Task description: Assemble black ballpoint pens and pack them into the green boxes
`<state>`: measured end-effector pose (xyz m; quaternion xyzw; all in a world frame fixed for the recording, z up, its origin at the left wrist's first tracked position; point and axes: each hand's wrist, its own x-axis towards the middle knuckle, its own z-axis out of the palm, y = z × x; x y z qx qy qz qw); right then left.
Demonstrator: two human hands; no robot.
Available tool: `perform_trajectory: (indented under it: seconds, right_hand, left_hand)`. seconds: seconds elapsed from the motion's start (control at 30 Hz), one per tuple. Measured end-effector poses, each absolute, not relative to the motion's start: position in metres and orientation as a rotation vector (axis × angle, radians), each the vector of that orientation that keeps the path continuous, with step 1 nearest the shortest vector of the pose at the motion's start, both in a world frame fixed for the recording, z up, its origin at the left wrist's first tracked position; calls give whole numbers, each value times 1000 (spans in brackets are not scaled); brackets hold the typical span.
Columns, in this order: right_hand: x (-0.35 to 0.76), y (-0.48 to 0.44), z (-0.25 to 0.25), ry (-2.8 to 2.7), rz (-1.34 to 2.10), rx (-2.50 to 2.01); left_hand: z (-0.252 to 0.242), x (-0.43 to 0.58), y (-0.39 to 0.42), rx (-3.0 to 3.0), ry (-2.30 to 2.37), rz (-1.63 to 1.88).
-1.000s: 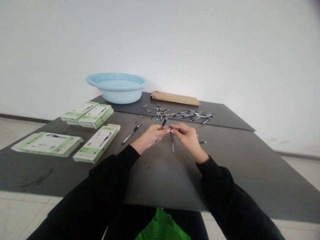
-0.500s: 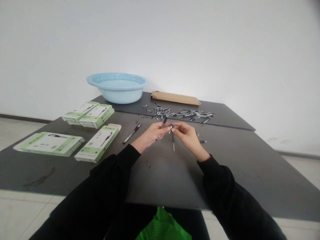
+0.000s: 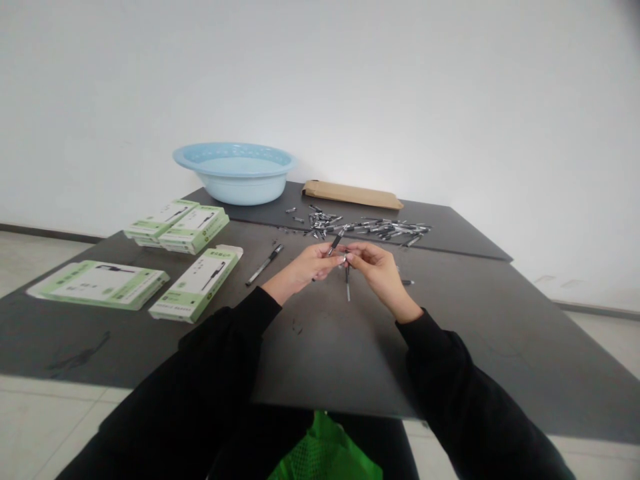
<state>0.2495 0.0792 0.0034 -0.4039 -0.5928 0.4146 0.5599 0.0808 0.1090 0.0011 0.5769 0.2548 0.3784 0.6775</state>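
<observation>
Over the middle of the table, my left hand (image 3: 303, 270) is closed around a pen (image 3: 337, 242) with a black grip, which points up and away between thumb and fingers. My right hand (image 3: 375, 270) meets it, thumb and fingertips pinched at a small shiny piece (image 3: 345, 259) whose kind is hard to make out. Below the fingertips shows a thin dark rod with a pale end (image 3: 349, 287); whether it is held or lies on the table, I cannot tell. Left of my left hand lies a capped pen (image 3: 265, 265).
Pen parts (image 3: 323, 223) and pen barrels (image 3: 393, 229) lie heaped beyond my hands. Green-and-white pen boxes (image 3: 197, 283) are at left, behind them a light blue basin (image 3: 243, 190). A brown paper packet (image 3: 353, 194) lies at the back of the dark table (image 3: 475, 333).
The pen in my left hand has shifted slightly up and to the right. Both hands stay together at nearly the same spot, their fingers slightly changed around the small shiny piece.
</observation>
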Motion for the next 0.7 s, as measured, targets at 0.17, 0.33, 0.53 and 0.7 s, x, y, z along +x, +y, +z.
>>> perform_trajectory:
  seconds: [0.17, 0.33, 0.53, 0.7]
  right_hand:
    - [253, 80, 5, -1382, 934, -984]
    - [261, 82, 6, -1404, 801, -1061]
    - [258, 81, 4, -1442, 833, -1049]
    - [255, 79, 2, -1404, 769, -1003]
  left_hand:
    - [2, 80, 109, 1326, 597, 867]
    - [-2, 78, 113, 1257, 616, 893]
    - [-2, 78, 117, 1054, 585, 1007]
    - [1, 82, 112, 929, 590, 1067]
